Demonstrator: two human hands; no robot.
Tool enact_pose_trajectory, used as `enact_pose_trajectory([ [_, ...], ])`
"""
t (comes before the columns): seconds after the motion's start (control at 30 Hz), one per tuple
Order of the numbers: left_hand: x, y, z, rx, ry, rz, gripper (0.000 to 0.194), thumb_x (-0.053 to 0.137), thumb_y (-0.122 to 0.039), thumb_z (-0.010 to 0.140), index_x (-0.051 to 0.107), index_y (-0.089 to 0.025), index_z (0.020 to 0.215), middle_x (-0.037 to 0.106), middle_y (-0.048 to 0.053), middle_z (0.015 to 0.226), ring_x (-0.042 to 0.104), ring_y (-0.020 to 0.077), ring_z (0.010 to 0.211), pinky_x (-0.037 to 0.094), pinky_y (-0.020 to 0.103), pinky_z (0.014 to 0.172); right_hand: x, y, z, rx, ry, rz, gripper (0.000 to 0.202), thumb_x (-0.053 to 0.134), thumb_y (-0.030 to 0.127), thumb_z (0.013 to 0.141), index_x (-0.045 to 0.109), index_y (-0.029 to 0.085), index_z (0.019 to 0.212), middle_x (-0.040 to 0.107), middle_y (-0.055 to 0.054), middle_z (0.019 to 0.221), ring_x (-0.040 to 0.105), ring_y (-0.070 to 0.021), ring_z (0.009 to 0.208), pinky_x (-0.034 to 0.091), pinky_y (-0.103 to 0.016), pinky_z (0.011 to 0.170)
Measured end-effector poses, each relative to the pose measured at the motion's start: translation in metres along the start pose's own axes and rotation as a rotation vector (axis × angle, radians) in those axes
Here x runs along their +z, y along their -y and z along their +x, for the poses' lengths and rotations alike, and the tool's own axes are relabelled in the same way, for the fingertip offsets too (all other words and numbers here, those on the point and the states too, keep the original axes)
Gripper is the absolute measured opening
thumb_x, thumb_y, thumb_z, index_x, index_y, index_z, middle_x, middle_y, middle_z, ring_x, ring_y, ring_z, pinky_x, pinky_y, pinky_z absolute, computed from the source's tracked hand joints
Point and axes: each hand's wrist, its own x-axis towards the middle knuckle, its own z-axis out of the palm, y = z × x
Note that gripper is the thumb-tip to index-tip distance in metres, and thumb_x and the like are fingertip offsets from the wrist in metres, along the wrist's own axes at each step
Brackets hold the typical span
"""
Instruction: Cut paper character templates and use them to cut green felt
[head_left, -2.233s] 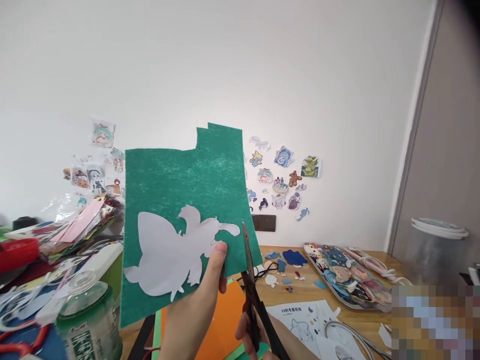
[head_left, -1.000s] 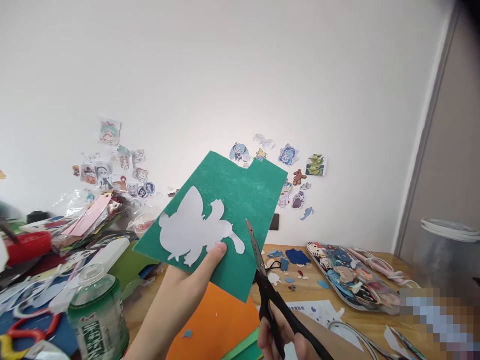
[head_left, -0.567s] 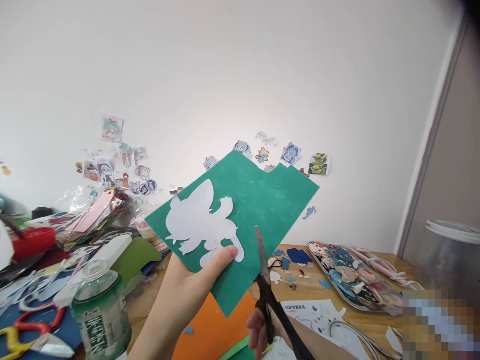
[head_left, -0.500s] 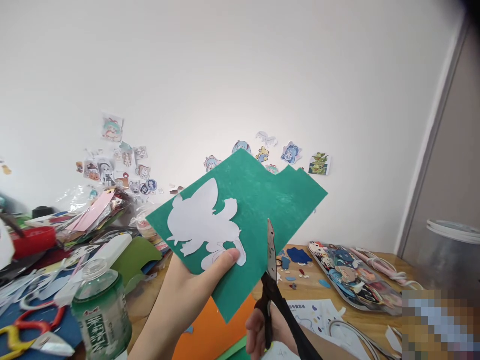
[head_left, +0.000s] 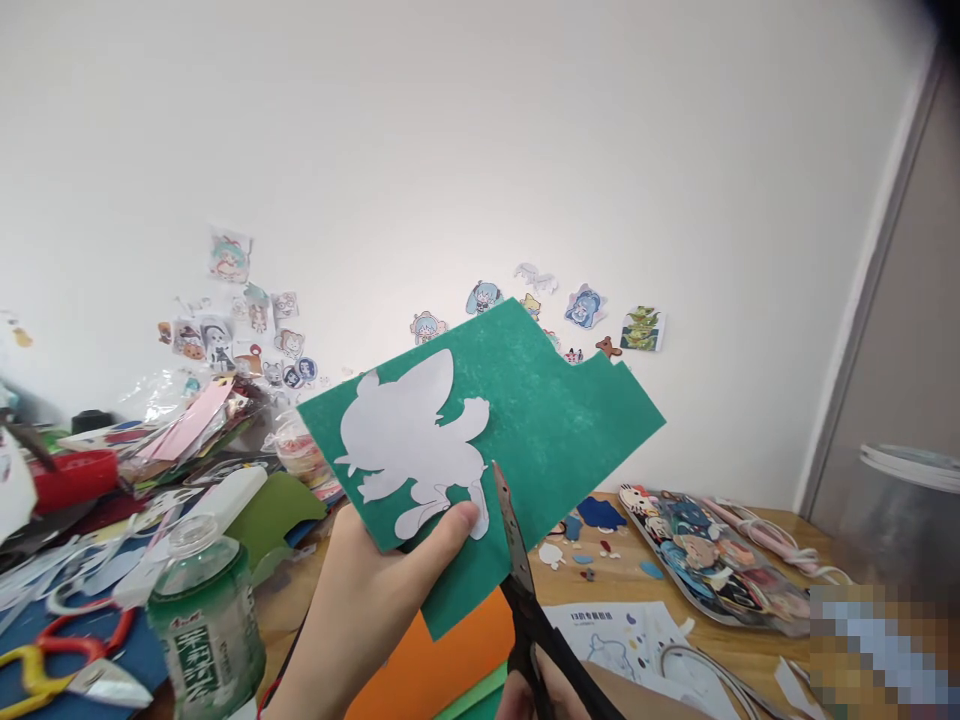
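My left hand (head_left: 394,570) pinches a green sheet (head_left: 547,440) by its lower left part, the thumb pressing a white paper cutout (head_left: 409,430) flat on it. Several steps notch the sheet's upper right edge. Below and to the right, my right hand (head_left: 547,690) is closed round the handles of black scissors (head_left: 529,610). One blade lies over the front of the green sheet, its tip just right of the cutout; the other blade is hidden behind the sheet.
A green-labelled jar (head_left: 206,620) stands at lower left, beside red and yellow scissors (head_left: 75,660). Orange paper (head_left: 442,660) lies below the hands. On the right are a tray of cutouts (head_left: 705,550), printed paper (head_left: 615,640) and cables (head_left: 697,660).
The green sheet has turned slightly clockwise in my left hand. My right hand and the black scissors have moved left, bringing the blade closer to the white cutout.
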Motion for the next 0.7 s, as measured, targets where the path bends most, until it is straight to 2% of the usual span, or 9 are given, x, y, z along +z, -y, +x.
enact_pose_trajectory([
  [0.13, -0.001, 0.001, 0.002, 0.061, -0.045, -0.021, 0.022, 0.066, -0.036, 0.066, 0.067, -0.023, 0.084, 0.072, 0.000, 0.092, 0.065, 0.0233, 0.085, 0.055, 0.028, 0.070, -0.002, -0.006, -0.003, 0.020, -0.026, -0.037, 0.039, 0.054, 0.051, 0.077, 0.060, 0.014, 0.086, 0.055, -0.005, 0.076, 0.054, -0.0162, 0.072, 0.047, -0.031, 0.075],
  [0.27, -0.004, 0.005, 0.004, 0.043, -0.074, -0.011, 0.032, 0.068, -0.042, 0.062, 0.067, -0.022, 0.088, 0.072, 0.002, 0.091, 0.065, 0.0273, 0.088, 0.056, 0.029, 0.063, 0.000, -0.001, -0.007, 0.019, -0.088, -0.055, 0.038, 0.056, 0.052, 0.074, 0.059, 0.014, 0.081, 0.052, -0.002, 0.070, 0.051, -0.0142, 0.066, 0.046, -0.028, 0.070],
  [0.37, -0.006, 0.004, 0.001, 0.039, -0.115, -0.030, 0.039, 0.067, -0.041, 0.063, 0.064, -0.022, 0.096, 0.071, 0.003, 0.097, 0.063, 0.0276, 0.095, 0.056, 0.030, 0.067, 0.001, 0.004, -0.009, 0.020, -0.123, -0.054, 0.036, 0.057, 0.051, 0.073, 0.057, 0.016, 0.080, 0.051, -0.001, 0.068, 0.049, -0.0130, 0.062, 0.046, -0.027, 0.067],
  [0.5, -0.006, 0.000, -0.006, 0.029, -0.082, 0.019, 0.044, 0.067, -0.044, 0.063, 0.061, -0.022, 0.101, 0.068, 0.004, 0.103, 0.061, 0.0284, 0.099, 0.055, 0.032, 0.073, 0.003, 0.007, -0.001, 0.041, -0.117, -0.073, 0.037, 0.061, 0.052, 0.069, 0.057, 0.016, 0.081, 0.052, -0.003, 0.071, 0.051, -0.0159, 0.066, 0.046, -0.031, 0.069],
  [0.7, -0.005, 0.000, -0.005, 0.042, -0.103, 0.031, 0.040, 0.066, -0.043, 0.064, 0.061, -0.022, 0.098, 0.067, 0.004, 0.107, 0.060, 0.0277, 0.099, 0.053, 0.033, 0.077, 0.005, 0.013, -0.001, 0.016, -0.132, -0.019, 0.049, 0.056, 0.064, 0.065, 0.053, 0.016, 0.077, 0.051, -0.004, 0.072, 0.051, -0.0158, 0.068, 0.045, -0.032, 0.071],
])
